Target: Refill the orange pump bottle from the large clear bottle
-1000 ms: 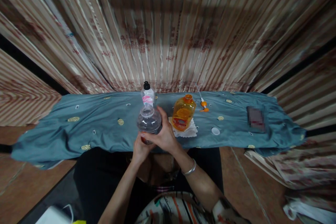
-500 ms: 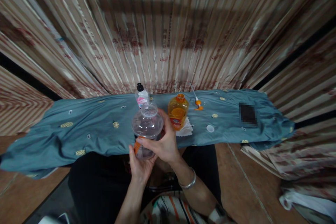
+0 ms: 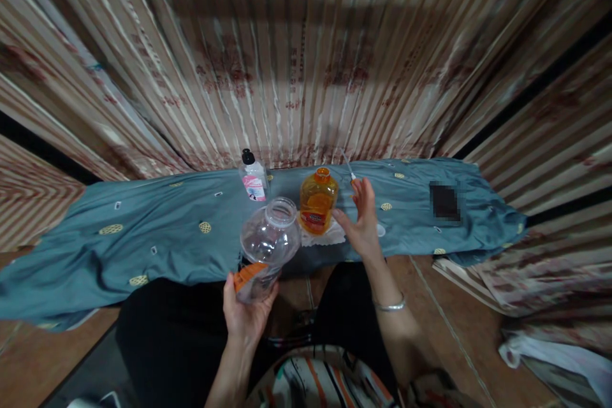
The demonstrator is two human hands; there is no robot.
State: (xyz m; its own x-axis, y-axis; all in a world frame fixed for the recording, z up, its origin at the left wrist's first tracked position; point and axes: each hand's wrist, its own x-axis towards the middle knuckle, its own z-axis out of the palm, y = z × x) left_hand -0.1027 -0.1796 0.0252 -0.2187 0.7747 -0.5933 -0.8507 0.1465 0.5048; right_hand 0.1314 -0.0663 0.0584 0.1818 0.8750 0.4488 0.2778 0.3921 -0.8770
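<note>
Wrapped round the lower part of a clear plastic bottle [image 3: 270, 239] is my left hand [image 3: 248, 315]. That bottle has no cap, carries an orange label and tilts slightly over the table's front edge. My right hand [image 3: 361, 223] is in the air with thumb and fingers apart, holding nothing, just right of an amber bottle [image 3: 318, 204]. The amber bottle stands uncapped on a white cloth or tissue [image 3: 322, 239]. Behind my right fingers lies a pump dispenser with a thin tube [image 3: 349, 164], its orange head mostly hidden. A white round lid [image 3: 381, 230] is partly covered by my right hand.
A clear bottle with a black cap and pink label [image 3: 253, 180] stands behind the held bottle. The narrow table wears a teal cloth [image 3: 176, 223]. A blurred dark object [image 3: 445, 202] lies at the right. Striped curtains [image 3: 248, 76] hang close behind and at both sides.
My right hand has let go of the clear bottle and moved right, past the amber bottle. My left hand still holds the clear bottle, now tilted a little. The view has shifted slightly.
</note>
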